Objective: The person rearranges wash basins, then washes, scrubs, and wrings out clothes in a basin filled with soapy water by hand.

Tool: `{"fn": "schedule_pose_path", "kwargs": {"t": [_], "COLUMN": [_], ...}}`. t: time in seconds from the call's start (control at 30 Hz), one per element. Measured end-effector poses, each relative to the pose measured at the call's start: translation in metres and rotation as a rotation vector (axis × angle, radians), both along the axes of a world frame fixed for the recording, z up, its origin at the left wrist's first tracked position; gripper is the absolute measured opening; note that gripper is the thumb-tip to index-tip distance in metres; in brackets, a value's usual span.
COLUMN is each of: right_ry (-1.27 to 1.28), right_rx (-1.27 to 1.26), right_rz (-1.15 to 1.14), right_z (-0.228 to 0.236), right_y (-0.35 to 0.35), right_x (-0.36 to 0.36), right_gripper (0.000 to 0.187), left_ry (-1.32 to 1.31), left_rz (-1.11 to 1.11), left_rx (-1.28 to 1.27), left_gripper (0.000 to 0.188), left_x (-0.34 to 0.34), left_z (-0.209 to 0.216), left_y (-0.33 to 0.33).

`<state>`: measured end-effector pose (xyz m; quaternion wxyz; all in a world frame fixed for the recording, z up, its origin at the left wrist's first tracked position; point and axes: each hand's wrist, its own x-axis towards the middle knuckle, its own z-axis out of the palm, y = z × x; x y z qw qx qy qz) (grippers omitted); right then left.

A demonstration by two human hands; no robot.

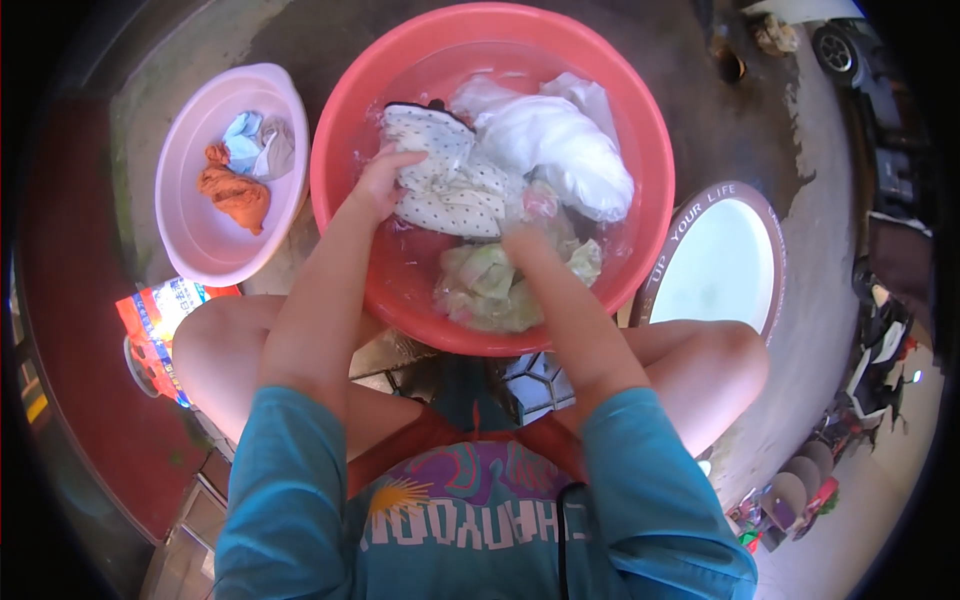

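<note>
A large red basin of water stands in front of me with wet laundry in it. My left hand grips the left edge of a white garment with dark dots and dark trim, one finger lying over the fabric. Smeared by motion, my right hand dips among the clothes between the dotted garment and a pale yellow-green cloth; its fingers are hidden. A bulky white cloth floats at the basin's far right. A small pinkish patch of fabric shows just above my right hand.
To the left sits a pink oval tub holding an orange cloth, a light blue cloth and a greyish one. Below it stands a red-orange packet. A white, brown-rimmed basin stands right, on wet floor.
</note>
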<state>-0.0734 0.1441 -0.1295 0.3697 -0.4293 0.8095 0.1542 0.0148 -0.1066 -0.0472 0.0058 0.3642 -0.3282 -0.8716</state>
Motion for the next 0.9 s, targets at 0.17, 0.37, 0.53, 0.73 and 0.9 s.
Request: {"fn": "schedule_pose_path", "kwargs": {"t": [0.17,0.37,0.53,0.73,0.9], "right_ry": [-0.131,-0.919,-1.55,-1.535,-1.314], "right_rx": [0.062,-0.701,-0.778,-1.235,-1.607], "right_rz": [0.349,-1.872,-1.715,-1.322,-1.576], "right_z": [0.069,0.091,0.118,0.17,0.173], "right_y": [-0.027,-0.011,0.001,0.024,0.055], "right_x": [-0.026,-0.011,0.041,0.059,0.026], "right_gripper": [0.033,0.045,0.041,0.032,0.041], "left_ry": [0.074,0.391,-0.113,-0.476,-0.499], "left_rz": [-0.443,-1.003,-0.706,-0.43,0.002], "left_rx": [-0.439,-1.226,-1.36,-0.185,-0.153], "left_gripper": [0.035,0.027,0.04,0.026,0.014], "left_x": [0.024,0.079,0.083,0.076,0.075], "left_z": [0.039,0.064,0.052,0.026,0.026], "left_y": [0.052,0.114,0.101,0.13,0.143]}}
